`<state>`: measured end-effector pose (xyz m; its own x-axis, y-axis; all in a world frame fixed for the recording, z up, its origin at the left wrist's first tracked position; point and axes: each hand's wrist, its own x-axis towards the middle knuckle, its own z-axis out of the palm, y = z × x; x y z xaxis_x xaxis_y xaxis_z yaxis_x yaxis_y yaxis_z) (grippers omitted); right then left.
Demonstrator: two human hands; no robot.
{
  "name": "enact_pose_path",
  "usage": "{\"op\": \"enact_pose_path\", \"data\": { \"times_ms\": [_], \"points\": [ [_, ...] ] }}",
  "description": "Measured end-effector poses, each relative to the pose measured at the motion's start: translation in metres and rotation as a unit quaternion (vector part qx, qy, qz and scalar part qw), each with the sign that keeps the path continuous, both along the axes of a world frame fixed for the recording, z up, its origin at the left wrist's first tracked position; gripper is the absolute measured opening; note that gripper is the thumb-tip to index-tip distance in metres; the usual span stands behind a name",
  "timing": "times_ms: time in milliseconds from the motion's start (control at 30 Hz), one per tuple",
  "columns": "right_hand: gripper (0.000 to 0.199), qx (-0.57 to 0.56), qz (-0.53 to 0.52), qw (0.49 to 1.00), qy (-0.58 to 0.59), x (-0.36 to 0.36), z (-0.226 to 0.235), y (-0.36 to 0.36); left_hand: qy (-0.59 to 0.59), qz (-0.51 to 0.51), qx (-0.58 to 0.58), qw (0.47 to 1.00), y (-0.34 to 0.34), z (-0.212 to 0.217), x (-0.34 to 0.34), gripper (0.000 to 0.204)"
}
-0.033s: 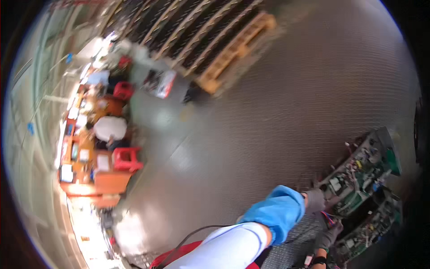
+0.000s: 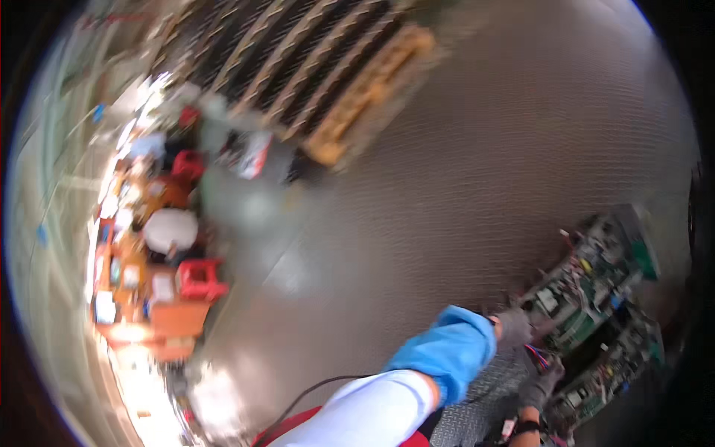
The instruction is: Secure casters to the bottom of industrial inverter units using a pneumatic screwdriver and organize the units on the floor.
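Observation:
Two long open metal chassis packed with circuit boards lie side by side at the lower right. My left hand (image 2: 514, 328), in a grey glove under a blue sleeve cover, is closed on the near end of the upper chassis (image 2: 588, 287). Just below it, my right hand (image 2: 541, 384), also gloved and with a black band at the wrist, is at the near end of the lower chassis (image 2: 607, 372). A bunch of red and blue wires (image 2: 537, 356) runs to its fingertips, which look pinched on it. Blur hides the finger details.
A wooden pallet (image 2: 372, 97) bearing rows of dark parts stands at the upper left. Beyond the grey ribbed floor (image 2: 447, 201) is a row of cluttered workbenches (image 2: 179, 316), with red stools (image 2: 199, 279) and a seated person in white (image 2: 171, 229). A dark cable (image 2: 320, 384) crosses near my left arm.
The whole view has shifted slightly, so the pallet and benches appear further left and lower. Both hands stay at the chassis ends, with little visible change in their hold.

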<state>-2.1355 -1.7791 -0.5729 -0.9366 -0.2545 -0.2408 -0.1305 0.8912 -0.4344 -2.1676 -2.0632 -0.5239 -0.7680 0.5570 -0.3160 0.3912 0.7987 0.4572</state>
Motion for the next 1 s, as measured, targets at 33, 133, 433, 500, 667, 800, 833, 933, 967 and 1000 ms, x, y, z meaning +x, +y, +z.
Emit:
{"op": "enact_pose_path", "data": {
  "times_ms": [33,133,433,500,667,800,833,933,967,1000],
  "points": [
    [0.037,-0.292,-0.293,0.892,-0.179,-0.008,-0.004,-0.023,0.006,-0.017,0.04,0.999,-0.01,-0.004,-0.015,0.011],
    [0.03,0.053,-0.106,0.981,-0.154,-0.083,0.027,-0.043,-0.002,-0.069,0.077,0.995,-0.023,-0.015,-0.103,0.008],
    [0.045,0.176,-0.186,0.957,-0.138,-0.311,0.066,-0.015,-0.02,-0.194,0.008,0.981,0.051,-0.021,-0.367,0.029],
    [0.046,0.173,-0.195,0.956,-0.133,-0.35,0.055,0.002,-0.032,-0.225,-0.007,0.974,0.064,-0.031,-0.414,0.034],
    [0.051,0.175,-0.243,0.948,-0.109,-0.456,0.044,0.053,-0.011,-0.272,0.01,0.962,0.119,-0.031,-0.536,0.032],
    [0.049,0.142,-0.285,0.939,-0.132,-0.54,0.047,0.094,-0.027,-0.3,0.012,0.953,0.171,-0.03,-0.627,0.034],
    [0.052,0.145,-0.283,0.939,-0.134,-0.565,0.046,0.107,-0.026,-0.297,0.008,0.955,0.184,-0.032,-0.654,0.034],
    [0.039,0.157,-0.292,0.931,-0.154,-0.635,0.049,0.144,-0.028,-0.306,-0.004,0.952,0.222,-0.036,-0.725,0.036],
    [0.038,0.172,-0.283,0.93,-0.159,-0.647,0.051,0.153,-0.034,-0.302,-0.03,0.952,0.231,-0.037,-0.733,0.039],
    [0.038,0.158,-0.286,0.932,-0.16,-0.674,0.054,0.166,-0.045,-0.294,-0.037,0.954,0.244,-0.036,-0.759,0.042]
  ]
}}
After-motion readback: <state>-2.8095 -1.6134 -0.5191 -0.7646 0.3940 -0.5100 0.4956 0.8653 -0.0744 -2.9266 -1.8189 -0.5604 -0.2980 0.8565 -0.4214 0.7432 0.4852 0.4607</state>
